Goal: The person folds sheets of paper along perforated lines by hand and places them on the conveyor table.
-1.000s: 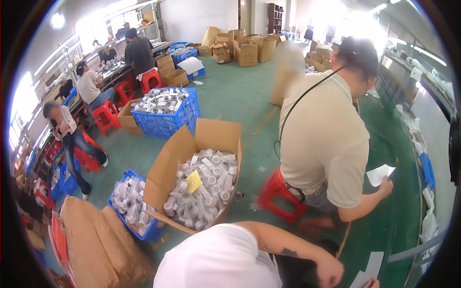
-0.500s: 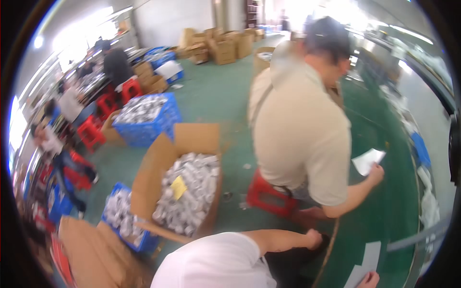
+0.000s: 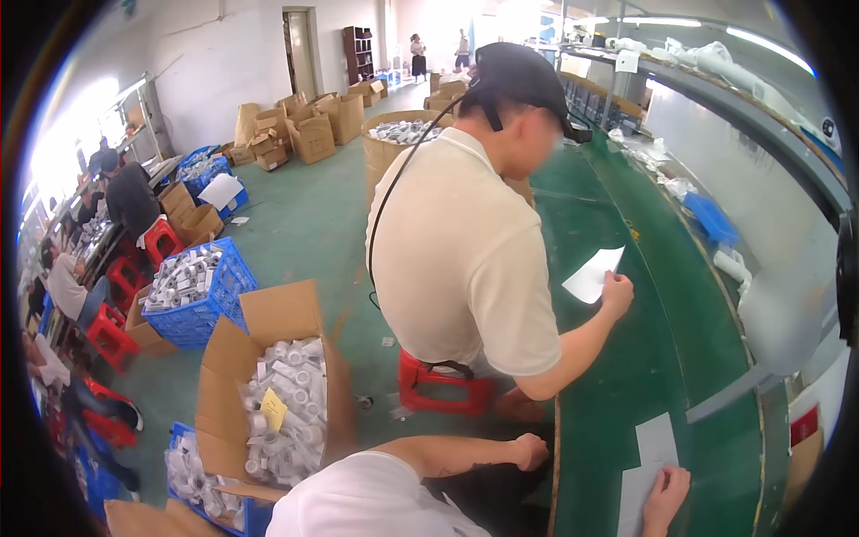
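Note:
My left hand (image 3: 532,452), at the end of a bare forearm from a white sleeve (image 3: 376,497), is closed in a fist beside the edge of a green work surface (image 3: 617,358). Nothing shows sticking out of it. My right hand (image 3: 667,498) reaches in from the bottom, its fingers pressed on a pale grey sheet (image 3: 633,501). A second grey sheet (image 3: 657,437) lies just beyond it, overlapping or touching the first. Farther up the surface, a co-worker in a beige shirt (image 3: 447,251) holds a white sheet (image 3: 592,275) in one hand (image 3: 617,294).
Left of me stand an open carton (image 3: 224,403) of white parts and blue crates (image 3: 201,304) holding similar parts. The co-worker sits on a red stool (image 3: 443,389). A grey metal arm (image 3: 729,394) juts over the surface from the right. Other people (image 3: 134,197) sit far left.
The view has swung right, so the cartons and co-worker appear farther left, and the picture is sharper. My right hand still has the grey sheets; my left hand remains closed near the edge.

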`<state>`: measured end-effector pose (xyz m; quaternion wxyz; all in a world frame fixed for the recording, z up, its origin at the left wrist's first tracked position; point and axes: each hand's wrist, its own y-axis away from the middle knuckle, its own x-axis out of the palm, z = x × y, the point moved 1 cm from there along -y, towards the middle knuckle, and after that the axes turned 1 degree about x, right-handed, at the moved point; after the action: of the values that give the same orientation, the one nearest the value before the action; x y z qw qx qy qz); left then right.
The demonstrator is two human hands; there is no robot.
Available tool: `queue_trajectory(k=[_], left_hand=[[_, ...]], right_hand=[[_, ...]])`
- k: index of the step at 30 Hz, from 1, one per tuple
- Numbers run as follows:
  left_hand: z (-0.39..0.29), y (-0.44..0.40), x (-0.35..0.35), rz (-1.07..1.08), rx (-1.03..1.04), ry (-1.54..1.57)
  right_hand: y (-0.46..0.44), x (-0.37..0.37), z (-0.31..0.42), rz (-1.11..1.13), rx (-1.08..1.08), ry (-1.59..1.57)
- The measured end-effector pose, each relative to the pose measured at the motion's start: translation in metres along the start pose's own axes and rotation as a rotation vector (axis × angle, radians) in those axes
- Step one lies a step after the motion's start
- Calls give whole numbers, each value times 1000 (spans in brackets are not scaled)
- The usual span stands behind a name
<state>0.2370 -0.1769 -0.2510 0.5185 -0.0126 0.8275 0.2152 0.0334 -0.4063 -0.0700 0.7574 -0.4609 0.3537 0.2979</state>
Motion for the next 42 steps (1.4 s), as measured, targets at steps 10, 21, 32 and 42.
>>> queue_trajectory(k=[10, 21, 32, 42], left_hand=[[4, 9, -6, 78, -141, -17], [-2, 13, 0, -36, -97, -114], [23, 21, -45, -239, 300, 212], [-54, 82, -114, 289, 436, -133]], right_hand=[[-1, -3, 17, 53, 69, 57], [1, -10, 12, -33, -19, 8], [-12, 0, 17, -116, -23, -15], [-17, -5, 14, -62, 36, -87]])
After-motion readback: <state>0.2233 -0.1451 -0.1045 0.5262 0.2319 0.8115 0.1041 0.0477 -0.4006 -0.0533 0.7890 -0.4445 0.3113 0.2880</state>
